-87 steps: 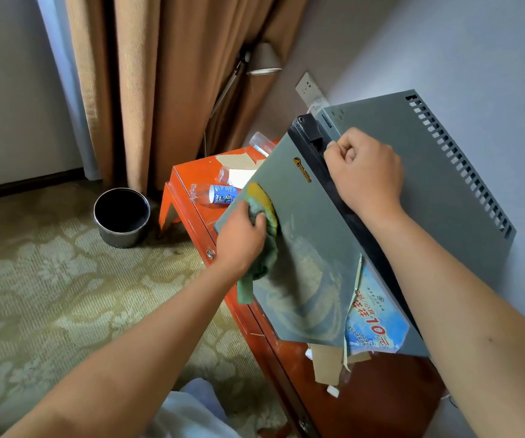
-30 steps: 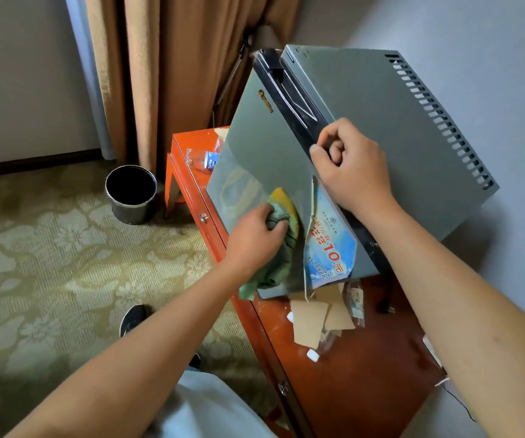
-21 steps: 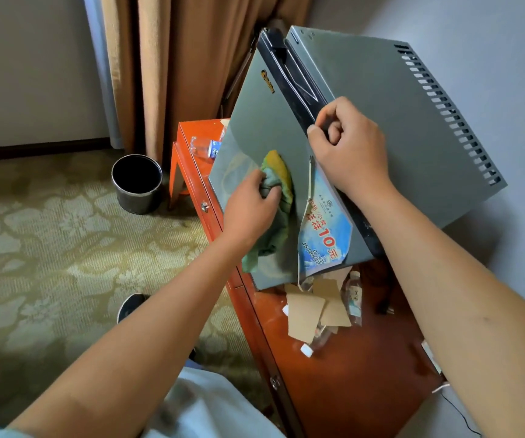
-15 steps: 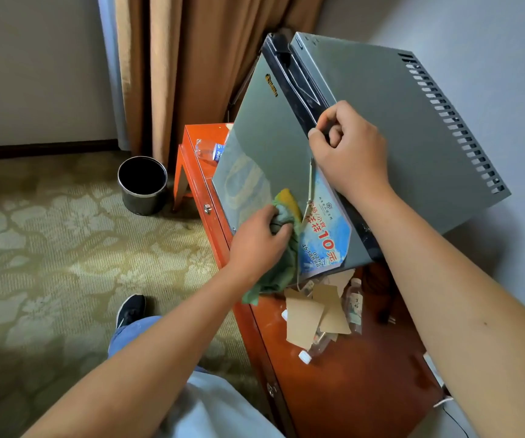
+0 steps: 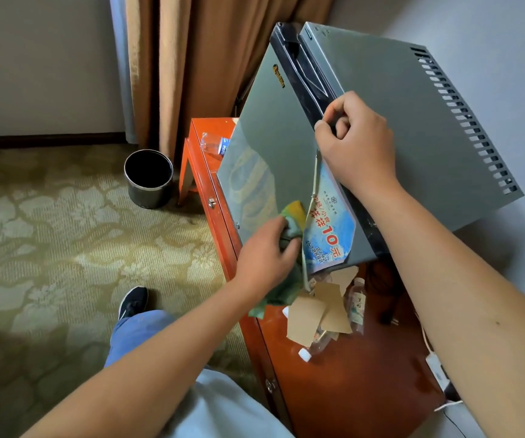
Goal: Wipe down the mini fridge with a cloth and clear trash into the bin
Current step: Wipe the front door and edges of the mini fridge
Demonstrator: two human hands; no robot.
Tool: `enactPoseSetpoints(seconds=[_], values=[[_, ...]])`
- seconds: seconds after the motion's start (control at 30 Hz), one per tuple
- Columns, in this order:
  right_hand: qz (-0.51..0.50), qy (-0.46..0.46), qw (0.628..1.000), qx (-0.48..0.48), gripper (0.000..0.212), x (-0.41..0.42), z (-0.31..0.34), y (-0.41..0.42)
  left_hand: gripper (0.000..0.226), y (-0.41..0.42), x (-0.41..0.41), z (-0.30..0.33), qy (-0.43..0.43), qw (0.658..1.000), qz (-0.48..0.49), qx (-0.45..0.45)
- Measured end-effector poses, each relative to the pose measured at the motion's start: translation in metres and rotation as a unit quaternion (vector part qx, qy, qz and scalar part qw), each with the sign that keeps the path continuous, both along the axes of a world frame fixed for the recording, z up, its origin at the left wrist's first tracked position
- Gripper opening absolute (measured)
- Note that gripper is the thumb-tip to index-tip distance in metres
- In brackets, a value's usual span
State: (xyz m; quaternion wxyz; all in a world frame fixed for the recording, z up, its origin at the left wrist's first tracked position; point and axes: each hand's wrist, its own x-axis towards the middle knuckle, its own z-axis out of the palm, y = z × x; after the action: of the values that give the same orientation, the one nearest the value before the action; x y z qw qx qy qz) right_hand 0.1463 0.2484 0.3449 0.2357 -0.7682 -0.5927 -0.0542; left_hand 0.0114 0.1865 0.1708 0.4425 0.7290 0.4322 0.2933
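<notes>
Head view, fridge (image 5: pixel 365 128) as landmark. It sits on the orange cabinet (image 5: pixel 349 384), against the wall.

Right hand (image 5: pixel 354 143) is curled over the black top edge of the fridge, at the door seam. Likely bracing the unit so it doesn't shift under wiping pressure. Fingertips are tucked under, so I can't tell if they hook into the handle recess.

Left hand (image 5: pixel 267 251) is bunched around the cloth (image 5: pixel 289 235), pressing it against the fridge door, low, near the bottom edge. Wadded grip gives more pressure on a small patch. Smear arcs show higher on the door, so the wipe is well along there.

Flyer (image 5: pixel 329 229) hangs on the door just right of the cloth, peeling along its left side. It blocks that strip of door.

Trash: card scraps (image 5: pixel 314 311) and bottles (image 5: pixel 357 303) lie on the cabinet just below the fridge front; another bottle (image 5: pixel 215 143) sits left of the fridge.

Bin (image 5: pixel 148 178) is on the carpet, well left of the fridge, open and within reach for the clearing step, which isn't started.
</notes>
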Motion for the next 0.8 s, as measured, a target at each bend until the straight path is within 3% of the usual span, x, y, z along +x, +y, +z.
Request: enactPoseSetpoints(seconds=[0.1, 0.2, 0.33, 0.47, 0.6, 0.73, 0.8], values=[[-0.001, -0.001, 1.0, 0.001, 0.007, 0.0, 0.0, 0.0, 0.016, 0.02, 0.008, 0.023, -0.039, 0.997, 0.025, 0.056], [-0.003, -0.005, 1.0, 0.0, 0.007, -0.001, 0.0, 0.0, 0.019, 0.045, 0.012, 0.027, -0.061, 0.997, 0.057, 0.002], [-0.004, -0.006, 1.0, -0.002, 0.007, -0.001, 0.001, 0.0, 0.018, 0.027, 0.002, -0.005, 0.017, 0.997, 0.042, -0.069], [-0.01, -0.008, 1.0, -0.002, 0.007, -0.002, 0.001, 0.001, 0.015, -0.03, 0.002, -0.011, -0.007, 0.997, -0.026, -0.07], [-0.01, -0.005, 1.0, -0.002, 0.008, -0.002, 0.001, 0.0, 0.017, -0.023, 0.008, -0.005, -0.044, 0.999, -0.007, -0.019], [-0.005, -0.007, 1.0, -0.006, 0.007, -0.003, 0.002, 0.0, 0.017, 0.004, 0.012, -0.013, -0.019, 0.995, 0.048, -0.084], [-0.003, -0.01, 1.0, -0.008, 0.007, -0.004, 0.003, 0.001, 0.016, -0.003, 0.009, -0.022, -0.001, 0.994, 0.031, -0.106]])
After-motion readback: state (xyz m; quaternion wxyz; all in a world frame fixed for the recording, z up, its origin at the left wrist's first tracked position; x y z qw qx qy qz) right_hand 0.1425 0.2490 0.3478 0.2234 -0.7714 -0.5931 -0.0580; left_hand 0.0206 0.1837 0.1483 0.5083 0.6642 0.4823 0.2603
